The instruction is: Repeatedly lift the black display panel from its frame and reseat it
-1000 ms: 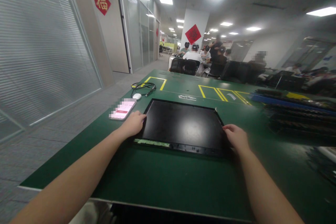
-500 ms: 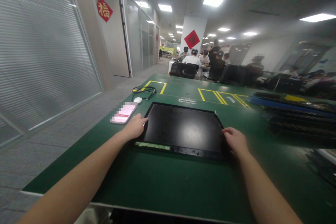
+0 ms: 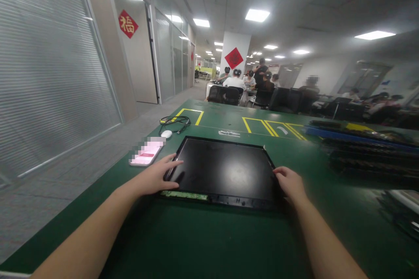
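A flat black display panel (image 3: pixel 222 169) lies on the green table (image 3: pixel 203 239), with a thin green circuit strip (image 3: pixel 183 195) along its near edge. My left hand (image 3: pixel 156 177) rests on the panel's left side, fingers stretched out over its corner. At the right edge, my right hand (image 3: pixel 290 182) curls its fingers against the panel's side.
A phone (image 3: pixel 146 154) with a lit screen lies left of the panel, a white mouse (image 3: pixel 166 134) and a black cable (image 3: pixel 173 121) behind it. Dark stacked trays (image 3: pixel 363 153) fill the right side. Yellow tape boxes (image 3: pixel 268 125) mark the far table. People sit at desks behind.
My left hand has opened and slid its fingers onto the panel's left corner. The view has dropped slightly. My right hand stays at the right edge.
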`<state>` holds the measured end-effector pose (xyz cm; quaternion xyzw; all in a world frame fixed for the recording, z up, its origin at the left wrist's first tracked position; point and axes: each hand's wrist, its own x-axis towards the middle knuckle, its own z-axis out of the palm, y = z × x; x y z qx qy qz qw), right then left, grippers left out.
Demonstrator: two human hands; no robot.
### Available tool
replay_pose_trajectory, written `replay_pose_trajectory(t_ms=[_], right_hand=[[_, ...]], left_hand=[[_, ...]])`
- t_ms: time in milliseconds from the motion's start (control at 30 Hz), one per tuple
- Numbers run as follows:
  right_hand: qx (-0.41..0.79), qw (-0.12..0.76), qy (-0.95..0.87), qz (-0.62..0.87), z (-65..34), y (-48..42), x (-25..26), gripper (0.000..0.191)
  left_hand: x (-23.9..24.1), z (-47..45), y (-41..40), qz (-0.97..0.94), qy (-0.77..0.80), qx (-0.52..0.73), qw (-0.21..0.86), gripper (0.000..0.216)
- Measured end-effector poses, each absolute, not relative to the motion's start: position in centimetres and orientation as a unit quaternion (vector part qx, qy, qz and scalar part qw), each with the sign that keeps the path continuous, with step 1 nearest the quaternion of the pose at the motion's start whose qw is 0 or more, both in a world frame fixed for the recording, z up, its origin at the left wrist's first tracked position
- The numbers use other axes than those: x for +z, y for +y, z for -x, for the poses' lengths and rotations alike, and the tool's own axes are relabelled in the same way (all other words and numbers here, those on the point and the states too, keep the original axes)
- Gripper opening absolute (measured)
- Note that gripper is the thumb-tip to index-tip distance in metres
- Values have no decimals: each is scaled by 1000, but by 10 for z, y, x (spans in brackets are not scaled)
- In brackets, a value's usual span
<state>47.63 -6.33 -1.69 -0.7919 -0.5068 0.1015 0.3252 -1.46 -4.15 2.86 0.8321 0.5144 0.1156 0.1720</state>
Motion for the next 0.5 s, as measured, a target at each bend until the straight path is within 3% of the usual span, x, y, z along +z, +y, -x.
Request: replay_pose_trajectory(t_ms=[500], right_hand=[[100,328,-497,797,-471,-63,-16,25]], left_hand=[[46,10,-49,-862,474,90,154,50]])
